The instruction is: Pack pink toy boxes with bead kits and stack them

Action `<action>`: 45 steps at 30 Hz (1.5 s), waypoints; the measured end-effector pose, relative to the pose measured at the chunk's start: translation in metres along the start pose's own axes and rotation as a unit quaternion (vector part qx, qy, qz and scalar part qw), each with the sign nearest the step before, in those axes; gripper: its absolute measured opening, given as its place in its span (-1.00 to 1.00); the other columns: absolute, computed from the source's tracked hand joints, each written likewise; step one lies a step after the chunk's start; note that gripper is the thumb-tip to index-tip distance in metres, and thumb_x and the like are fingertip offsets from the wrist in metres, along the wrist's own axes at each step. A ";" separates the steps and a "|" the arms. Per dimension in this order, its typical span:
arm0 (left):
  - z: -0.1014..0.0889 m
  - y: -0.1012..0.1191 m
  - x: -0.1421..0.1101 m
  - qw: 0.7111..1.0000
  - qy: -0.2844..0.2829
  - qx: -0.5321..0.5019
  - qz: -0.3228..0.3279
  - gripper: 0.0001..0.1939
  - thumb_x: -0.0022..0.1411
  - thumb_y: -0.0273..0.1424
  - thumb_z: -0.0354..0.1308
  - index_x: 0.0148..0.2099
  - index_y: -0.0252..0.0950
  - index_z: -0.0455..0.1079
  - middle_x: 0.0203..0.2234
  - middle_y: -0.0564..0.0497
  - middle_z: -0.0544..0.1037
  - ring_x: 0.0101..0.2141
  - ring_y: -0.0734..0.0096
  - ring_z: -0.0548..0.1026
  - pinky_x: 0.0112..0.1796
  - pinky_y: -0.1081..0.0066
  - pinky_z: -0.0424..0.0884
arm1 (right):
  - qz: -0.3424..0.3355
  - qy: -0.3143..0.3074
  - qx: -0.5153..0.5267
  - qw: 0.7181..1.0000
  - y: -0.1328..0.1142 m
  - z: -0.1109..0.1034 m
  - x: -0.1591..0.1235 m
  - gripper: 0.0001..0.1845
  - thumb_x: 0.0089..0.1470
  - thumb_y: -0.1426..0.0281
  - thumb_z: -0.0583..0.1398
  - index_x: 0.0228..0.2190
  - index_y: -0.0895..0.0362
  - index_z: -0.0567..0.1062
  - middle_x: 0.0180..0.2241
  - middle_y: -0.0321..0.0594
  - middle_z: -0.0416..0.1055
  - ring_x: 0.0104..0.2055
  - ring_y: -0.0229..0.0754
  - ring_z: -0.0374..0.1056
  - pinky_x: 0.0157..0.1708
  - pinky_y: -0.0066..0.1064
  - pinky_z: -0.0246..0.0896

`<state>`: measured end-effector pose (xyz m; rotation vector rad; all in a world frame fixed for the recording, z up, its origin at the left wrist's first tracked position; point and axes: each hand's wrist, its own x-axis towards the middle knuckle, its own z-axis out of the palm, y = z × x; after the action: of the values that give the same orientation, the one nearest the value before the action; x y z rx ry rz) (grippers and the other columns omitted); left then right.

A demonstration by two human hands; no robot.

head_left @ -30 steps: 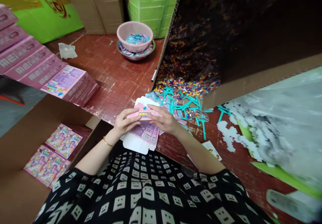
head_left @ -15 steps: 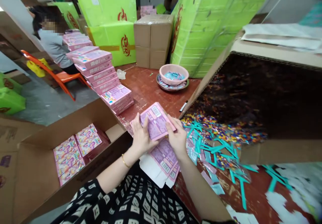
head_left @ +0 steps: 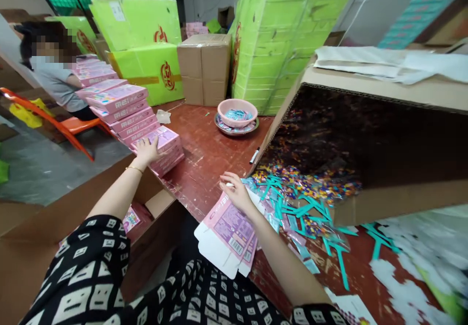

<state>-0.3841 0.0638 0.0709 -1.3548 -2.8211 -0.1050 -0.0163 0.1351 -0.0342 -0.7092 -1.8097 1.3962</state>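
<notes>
Open brown carton (head_left: 82,188), below the left fingers: printed boxes (head_left: 132,219), partly hidden by the sleeve. Left hand (head_left: 147,152): fingers spread over the top pink box (head_left: 168,137) of the near stack. Pink basket (head_left: 224,111), beyond the right fingers: blue packets; nested in a metal bowl (head_left: 237,133) of packets. Right hand (head_left: 237,192): fingers loosely bent above flat cartons (head_left: 231,232); whether they pinch anything, cannot tell. Large carton (head_left: 398,196), right of the right fingers: small multicoloured pieces (head_left: 314,183).

Changed: box formerly between both hands, now gone from there; left hand moved onto the stack.

Count: open cartons, two; basket, one; bowl, one; flat cartons, at least two; packets and pieces, too many to tell.
</notes>
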 end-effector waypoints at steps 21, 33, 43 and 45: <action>0.145 0.161 -0.234 0.925 -0.040 -0.268 0.266 0.16 0.11 0.10 0.24 0.42 -0.55 -0.21 0.33 -0.64 -0.09 0.34 -0.36 -0.08 0.21 -0.32 -0.05 | 0.155 -0.024 -0.259 0.953 0.008 -0.058 -0.043 -0.78 -0.05 0.33 0.40 -0.39 0.19 0.54 -0.36 -0.20 0.45 -0.30 -0.17 0.37 -0.24 -0.37 0.24; 0.067 0.189 -0.214 0.711 -0.265 -0.645 0.086 -0.54 -0.01 -0.15 0.44 -0.18 -0.40 0.54 -0.28 -0.17 0.66 -0.32 0.11 0.62 -0.21 0.18 0.58 | -0.097 0.086 -0.250 0.960 -0.053 -0.066 -0.028 -0.70 0.11 0.11 0.29 -0.32 0.10 0.55 -0.19 -0.14 0.43 -0.01 -0.03 0.31 0.14 -0.09 0.13; 0.087 0.187 -0.232 0.673 -0.242 -0.699 0.013 -0.06 0.14 -0.18 0.35 0.40 -0.13 -0.10 0.19 -0.25 0.37 0.07 0.10 0.48 -0.01 0.16 0.50 | 0.108 0.200 0.039 0.973 -0.004 -0.048 -0.086 -0.36 0.04 0.03 0.27 0.07 0.10 0.39 0.16 -0.06 0.30 0.24 -0.08 0.23 0.23 -0.22 0.15; 0.087 0.185 -0.239 0.673 -0.274 -0.687 0.007 -0.12 0.14 -0.18 0.34 0.37 -0.17 -0.04 0.13 -0.24 0.42 0.01 0.12 0.52 -0.08 0.20 0.52 | 0.155 0.211 0.110 0.959 -0.008 -0.042 -0.104 -0.36 0.00 0.04 0.29 0.06 0.07 0.40 0.08 -0.12 0.41 0.11 -0.09 0.36 0.10 -0.25 0.30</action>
<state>-0.0883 -0.0014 -0.0150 -1.5786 -2.9591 -2.6644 0.0784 0.0751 -0.0424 -1.1105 -1.2259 1.4785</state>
